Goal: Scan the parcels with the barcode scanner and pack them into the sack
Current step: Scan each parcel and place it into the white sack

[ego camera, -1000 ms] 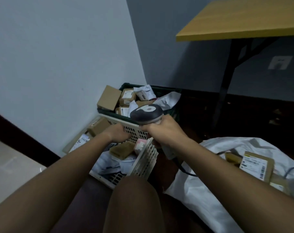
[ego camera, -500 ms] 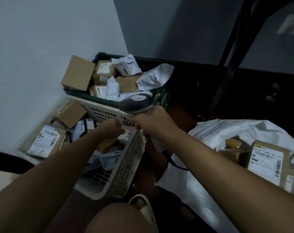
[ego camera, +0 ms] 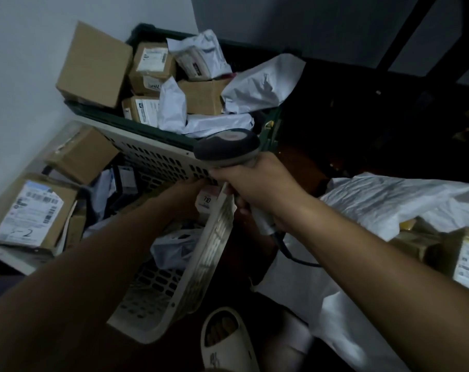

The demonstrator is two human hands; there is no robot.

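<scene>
At the far left, against the pale wall, a brown labelled box (ego camera: 30,213) lies flat beside the white perforated basket (ego camera: 158,159), and another plain brown box (ego camera: 81,154) sits just beyond it. Farther back, a dark green crate (ego camera: 136,124) holds cardboard boxes and crumpled white mailer bags (ego camera: 260,87). The left hand (ego camera: 185,196) reaches down into the white basket, at a small parcel with a pink-and-white label (ego camera: 206,202); its fingers are hidden, so whether it grips cannot be told. The right hand (ego camera: 257,189) is wrapped around the handle of the barcode scanner (ego camera: 228,149), whose dark head points left over the basket's far rim. To the right, the white sack (ego camera: 389,202) lies open on the floor with a labelled box (ego camera: 467,259) inside. Near the bottom, a pale slipper (ego camera: 225,342) shows.
</scene>
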